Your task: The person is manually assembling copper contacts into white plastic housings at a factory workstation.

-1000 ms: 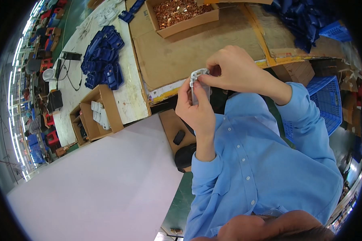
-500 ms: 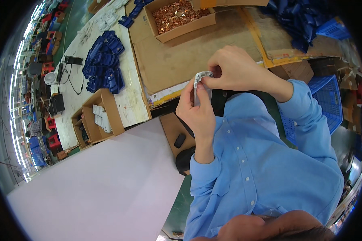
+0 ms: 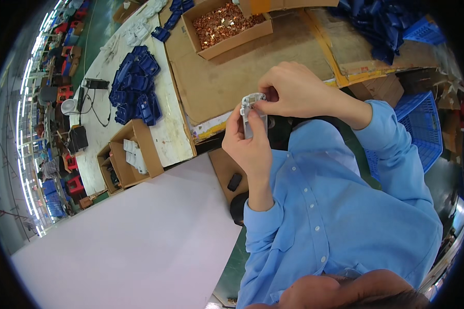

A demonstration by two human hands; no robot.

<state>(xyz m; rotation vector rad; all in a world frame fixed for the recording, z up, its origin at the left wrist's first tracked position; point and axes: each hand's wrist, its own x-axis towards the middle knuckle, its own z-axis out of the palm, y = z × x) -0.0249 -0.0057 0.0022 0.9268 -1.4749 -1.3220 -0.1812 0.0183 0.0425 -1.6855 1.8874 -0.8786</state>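
My left hand (image 3: 250,149) grips a small white plastic housing (image 3: 246,102) upright in front of my body, its thumb lying along the face. The housing's top end is rounded, with raised detail inside. At its upper right edge my right hand (image 3: 299,91) has thumb and forefinger pinched together, close against the plastic. Whatever those fingertips hold, if anything, is hidden. Beyond the hands, a cardboard box (image 3: 236,45) is filled with small copper-coloured metal parts (image 3: 222,24).
Cardboard sheeting (image 3: 216,85) covers the worktop. Blue plastic parts (image 3: 136,85) are heaped at left, more blue pieces (image 3: 376,26) at far right. A carton (image 3: 152,149) holds white parts (image 3: 134,156). A white board (image 3: 134,226) lies lower left; a blue crate (image 3: 420,123) stands right.
The housing has turned so that more of its detailed face and top end shows. Both hands have shifted slightly left, with the right fingertips still at its upper edge.
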